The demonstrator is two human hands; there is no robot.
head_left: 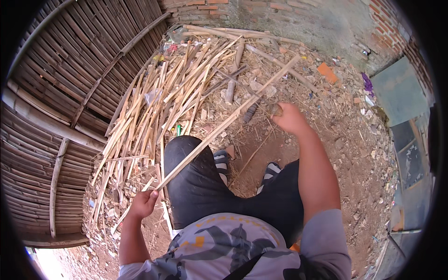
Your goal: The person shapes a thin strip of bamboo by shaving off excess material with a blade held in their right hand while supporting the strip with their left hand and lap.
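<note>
My left hand [143,204] is closed around the near end of a long, pale bamboo strip [205,142]. The strip slants up and to the right, across my left knee and past my right hand. My right hand [290,119] is wrapped around the brownish handle of a knife [276,110]. Its thin dark blade seems to reach up and left to the strip, but where they cross is hard to make out. Just left of that hand, a dark ribbed piece [250,113] lies on the ground.
A heap of split bamboo strips [140,112] covers the ground at left, beside a bamboo-slat wall [88,60]. Round poles [233,84] lie ahead, before a brick wall [298,23]. Grey panels [400,91] lean at right. Debris and an orange fragment [327,73] litter the dirt.
</note>
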